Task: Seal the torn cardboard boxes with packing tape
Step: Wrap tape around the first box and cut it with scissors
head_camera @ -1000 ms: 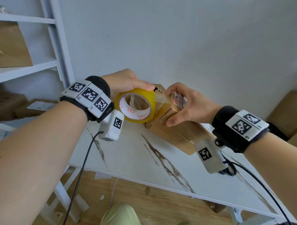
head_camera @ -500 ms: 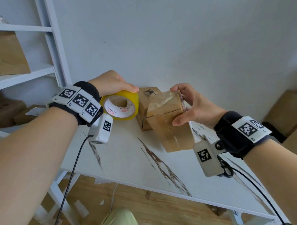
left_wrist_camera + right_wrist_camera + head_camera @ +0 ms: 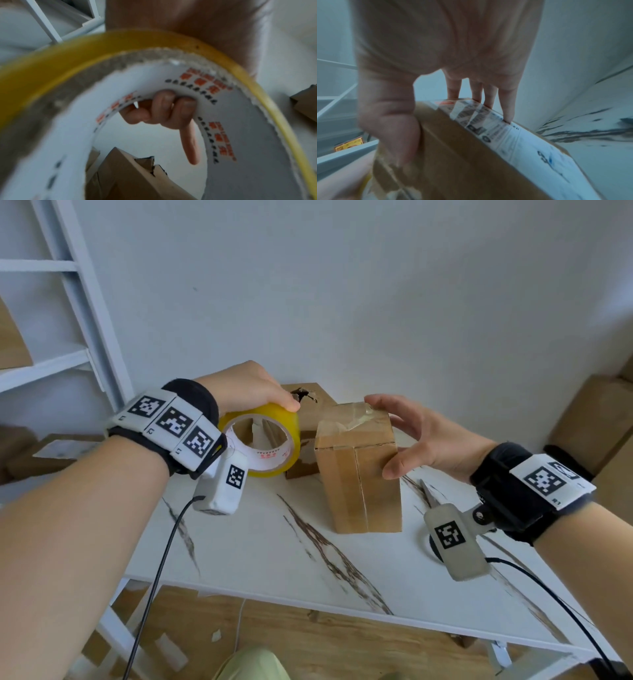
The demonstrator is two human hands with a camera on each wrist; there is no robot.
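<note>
My left hand (image 3: pixel 250 392) grips a yellow roll of packing tape (image 3: pixel 291 440) from above, just over the white marbled table (image 3: pixel 274 559). In the left wrist view its fingers (image 3: pixel 164 108) curl through the roll's core (image 3: pixel 240 121). A tall brown box (image 3: pixel 359 484) stands upright on the table, with crinkled clear tape across its top. My right hand (image 3: pixel 428 436) holds its upper right corner, thumb on the front face and fingers over the top. The right wrist view shows the box's labelled side (image 3: pixel 496 128). Behind the roll sits a second box (image 3: pixel 308 412) with a torn hole in its top.
Scissors (image 3: pixel 426 494) lie on the table under my right wrist camera. A white shelf frame (image 3: pixel 85 302) stands at the left. More cardboard boxes (image 3: pixel 596 422) are stacked at the far right. Paper scraps lie on the wooden floor below the table's front edge.
The right hand has turned the box from tilted to standing upright on the table. The tape roll has moved left, away from the box, and no strip joins them now.
</note>
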